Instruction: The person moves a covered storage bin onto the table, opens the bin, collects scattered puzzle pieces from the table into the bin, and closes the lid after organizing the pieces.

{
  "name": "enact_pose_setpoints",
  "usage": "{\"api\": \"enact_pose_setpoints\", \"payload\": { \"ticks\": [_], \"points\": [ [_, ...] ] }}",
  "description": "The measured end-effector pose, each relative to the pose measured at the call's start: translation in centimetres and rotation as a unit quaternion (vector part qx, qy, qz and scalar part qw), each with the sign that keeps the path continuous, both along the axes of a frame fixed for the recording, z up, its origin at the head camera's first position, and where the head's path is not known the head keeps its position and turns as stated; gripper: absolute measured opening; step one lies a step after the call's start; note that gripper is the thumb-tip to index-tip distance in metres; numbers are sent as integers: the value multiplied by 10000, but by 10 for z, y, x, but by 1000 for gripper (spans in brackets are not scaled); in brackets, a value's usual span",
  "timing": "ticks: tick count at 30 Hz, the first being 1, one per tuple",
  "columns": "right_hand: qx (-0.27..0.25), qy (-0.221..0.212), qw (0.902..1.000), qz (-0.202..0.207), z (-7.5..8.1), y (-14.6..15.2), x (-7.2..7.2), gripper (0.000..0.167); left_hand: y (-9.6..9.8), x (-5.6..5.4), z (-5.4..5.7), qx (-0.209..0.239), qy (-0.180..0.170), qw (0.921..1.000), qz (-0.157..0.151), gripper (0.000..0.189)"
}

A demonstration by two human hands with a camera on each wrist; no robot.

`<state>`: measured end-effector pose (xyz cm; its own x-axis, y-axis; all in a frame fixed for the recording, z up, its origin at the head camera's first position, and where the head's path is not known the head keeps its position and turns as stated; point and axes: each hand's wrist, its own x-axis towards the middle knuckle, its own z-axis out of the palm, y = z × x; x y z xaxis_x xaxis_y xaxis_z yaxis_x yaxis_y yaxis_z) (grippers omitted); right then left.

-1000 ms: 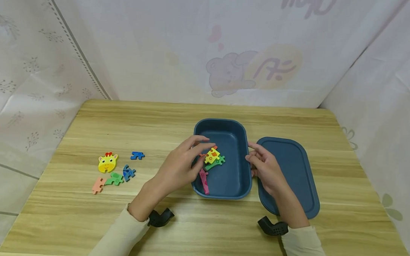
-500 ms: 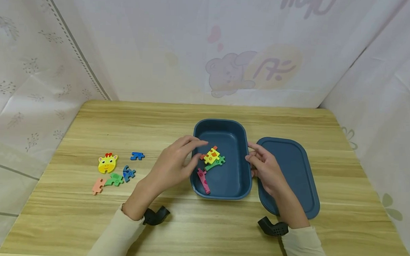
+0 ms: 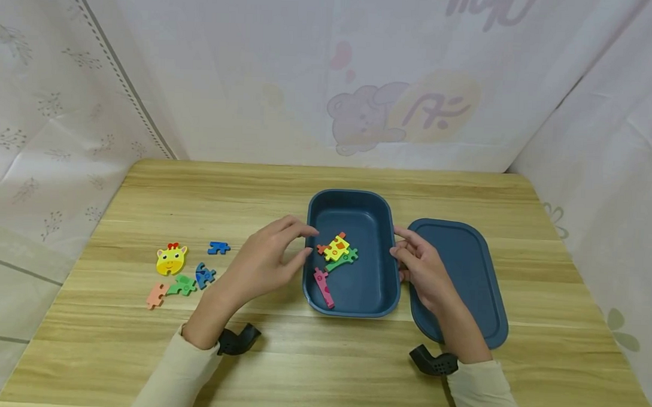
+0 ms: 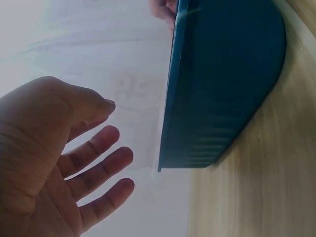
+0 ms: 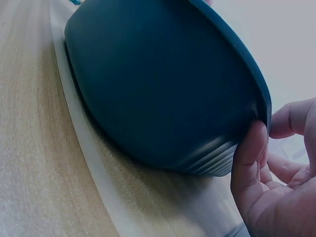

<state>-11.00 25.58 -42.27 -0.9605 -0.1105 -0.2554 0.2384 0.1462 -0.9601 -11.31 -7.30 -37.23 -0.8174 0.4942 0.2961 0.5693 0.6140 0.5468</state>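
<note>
My left hand (image 3: 265, 255) hovers by the left side of a dark blue plastic box (image 3: 349, 312), thumb and fingers apart, nothing between them. In the left wrist view its relaxed fingers (image 4: 98, 168) are separated from the box wall. With thumb and index finger, my right hand (image 3: 423, 267) pinches the box's right rim; the right wrist view has the thumb (image 5: 249, 148) against the outer wall. Inside the box, a yellow puzzle piece (image 3: 335, 249) overlaps a green piece (image 3: 347, 259), with orange bits showing at its edges. A pink piece (image 3: 324, 288) lies nearer the front.
The matching blue lid (image 3: 471, 280) lies flat to the right, partly under the right forearm. On the left of the wooden table (image 3: 320, 371) are a giraffe-head piece (image 3: 171, 260), blue pieces (image 3: 218, 247), a green piece (image 3: 183, 285) and a peach piece (image 3: 157, 296).
My left hand has drawn back leftward out of the box, away from the pieces. The pink piece has shifted slightly within the box. My right hand stays at the rim.
</note>
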Motion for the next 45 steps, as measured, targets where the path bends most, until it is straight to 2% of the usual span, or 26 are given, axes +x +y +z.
{"api": "enact_pose_setpoints", "payload": {
  "ticks": [8,25,36,45],
  "points": [
    [0,-38,10000,-22,1,1,1,59,-9,-3,-2,-159,-192,9996,157,31],
    [-14,-31,10000,-68,1,2,2,59,-22,-7,-4,-170,-383,9987,273,28],
    [-2,-24,10000,-43,5,0,2,58,-36,-4,-8,-294,-493,9970,517,30],
    [-21,-65,10000,-39,5,0,1,58,-55,-5,-9,-386,-306,9963,699,32]
  ]
}}
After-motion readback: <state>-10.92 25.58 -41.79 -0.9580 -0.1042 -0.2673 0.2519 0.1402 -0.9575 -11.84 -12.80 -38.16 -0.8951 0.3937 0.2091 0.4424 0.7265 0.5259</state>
